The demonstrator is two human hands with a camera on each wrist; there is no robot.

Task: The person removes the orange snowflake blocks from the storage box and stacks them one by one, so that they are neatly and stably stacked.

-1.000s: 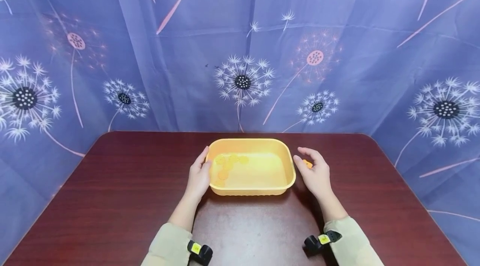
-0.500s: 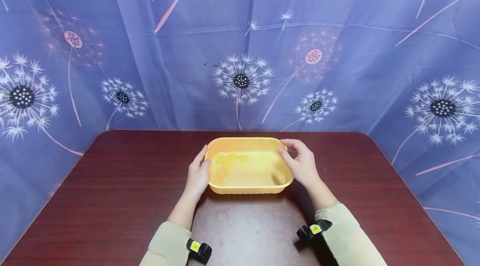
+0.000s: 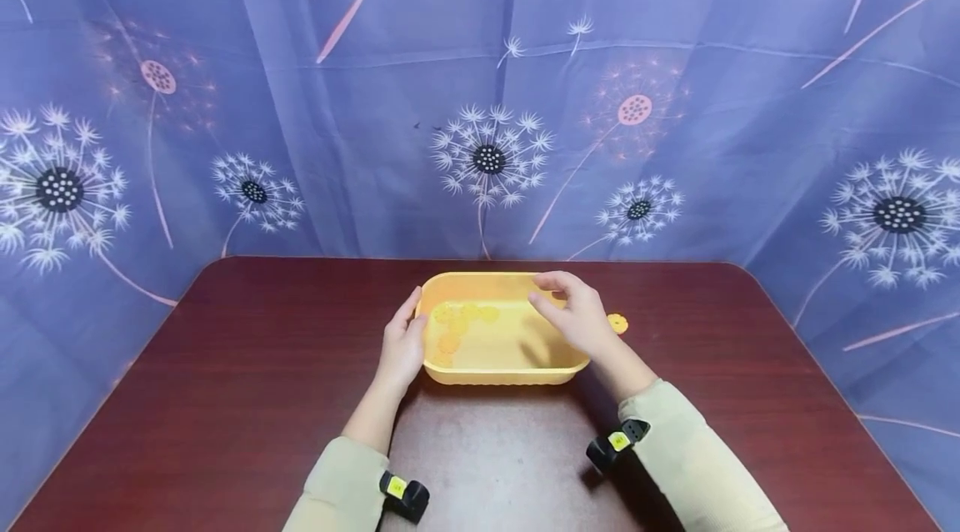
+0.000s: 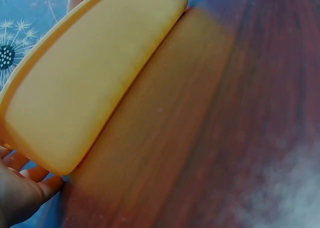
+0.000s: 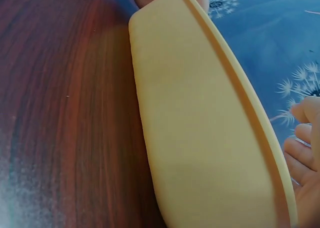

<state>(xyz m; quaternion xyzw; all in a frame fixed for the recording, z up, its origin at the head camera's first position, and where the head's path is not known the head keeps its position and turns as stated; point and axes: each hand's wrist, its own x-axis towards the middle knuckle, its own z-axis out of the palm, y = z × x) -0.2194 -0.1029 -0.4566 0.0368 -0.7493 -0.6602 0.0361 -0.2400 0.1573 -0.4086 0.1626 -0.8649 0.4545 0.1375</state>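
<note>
Centrally, one yellow basin (image 3: 502, 378) sits on a table (image 3: 247, 382), yellow-orange pieces (image 3: 448, 342) inside left, one flower-shaped piece (image 3: 618, 323) outside right; left hand (image 3: 401, 348) grips the left end, best held firmly for steadiness, right hand (image 3: 579, 317) spreads loosely over the right end, seemingly empty.

The head view is brightly lit, pale glare being thrown on the table (image 3: 487, 457) and a soft shadow cast inside the yellow basin (image 3: 506, 378). The wrist views are dimmer and softly blurred, their lower table-side corners whitened by glare.
</note>
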